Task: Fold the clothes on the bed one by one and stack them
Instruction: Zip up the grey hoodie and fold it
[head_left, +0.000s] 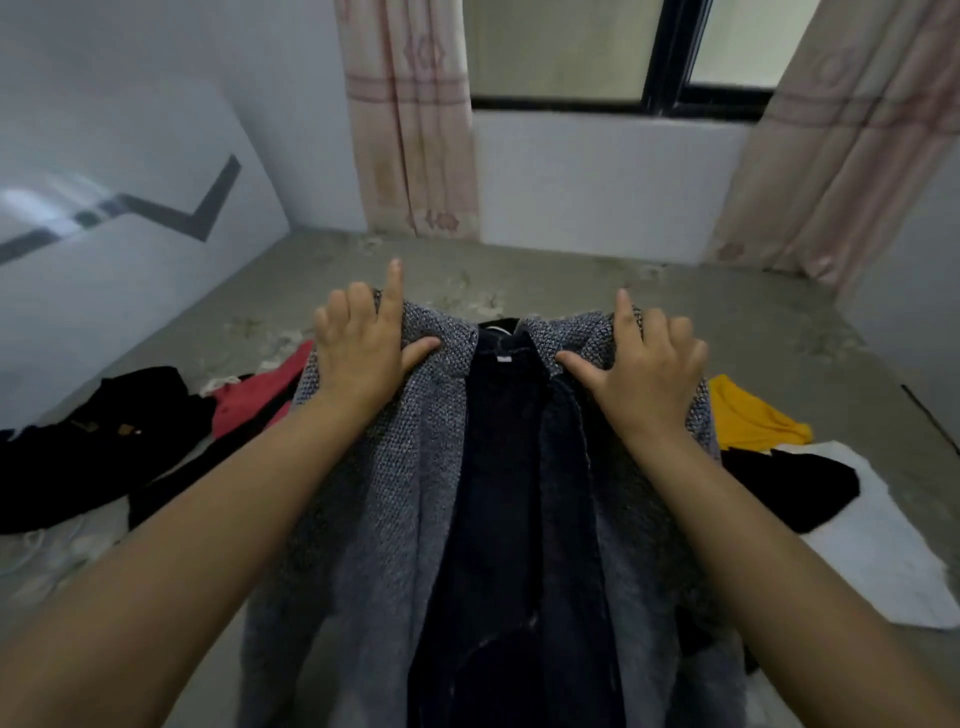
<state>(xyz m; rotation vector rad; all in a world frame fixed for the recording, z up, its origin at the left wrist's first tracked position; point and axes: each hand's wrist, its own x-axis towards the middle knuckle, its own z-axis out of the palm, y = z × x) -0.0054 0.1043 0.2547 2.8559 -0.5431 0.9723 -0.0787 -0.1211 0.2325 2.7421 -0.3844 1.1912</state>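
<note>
A grey knitted jacket (384, 493) with a dark navy lining down its middle hangs in front of me over the bed (571, 291). My left hand (358, 343) grips its left shoulder, thumb pressed on the front and index finger sticking up. At the right shoulder, my right hand (639, 364) holds the knit the same way, thumb on the front, fingers curled behind. The jacket's collar sits between my hands.
Black clothes (88, 447) and a red garment (254, 395) lie on the bed at the left. A yellow garment (748, 415), a black one (789, 483) and a white one (883, 566) lie at the right. A window with pink curtains (415, 119) stands behind the bed.
</note>
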